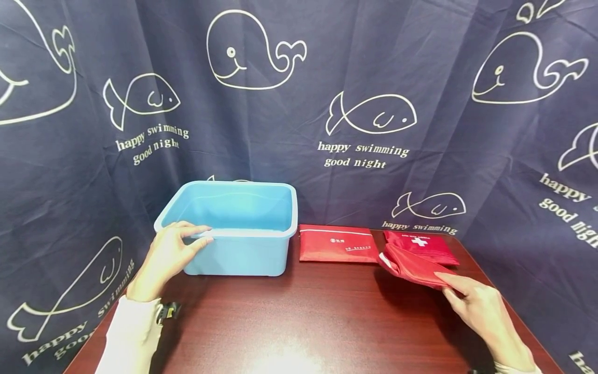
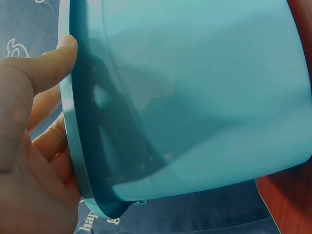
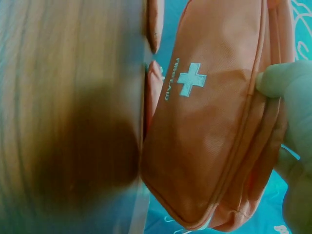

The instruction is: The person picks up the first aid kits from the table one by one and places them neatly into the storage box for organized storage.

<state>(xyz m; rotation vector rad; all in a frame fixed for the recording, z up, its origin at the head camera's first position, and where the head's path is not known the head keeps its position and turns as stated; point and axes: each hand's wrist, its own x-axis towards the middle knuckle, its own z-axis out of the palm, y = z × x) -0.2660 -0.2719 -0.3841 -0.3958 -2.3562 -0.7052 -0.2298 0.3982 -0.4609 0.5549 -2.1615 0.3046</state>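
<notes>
My left hand grips the near rim of a light blue plastic bin at its left front corner. In the left wrist view the thumb lies on one side of the rim and the fingers behind the other. On the right, my right hand pinches the edge of a red first aid pouch, holding it tilted above the table. A white cross and "FIRST AID" lettering show on that pouch in the right wrist view.
A flat red pouch with a white line lies right of the bin. Behind the held pouch, another red first aid pouch lies on the brown table. A dark blue curtain with white whales and fish hangs behind and at both sides.
</notes>
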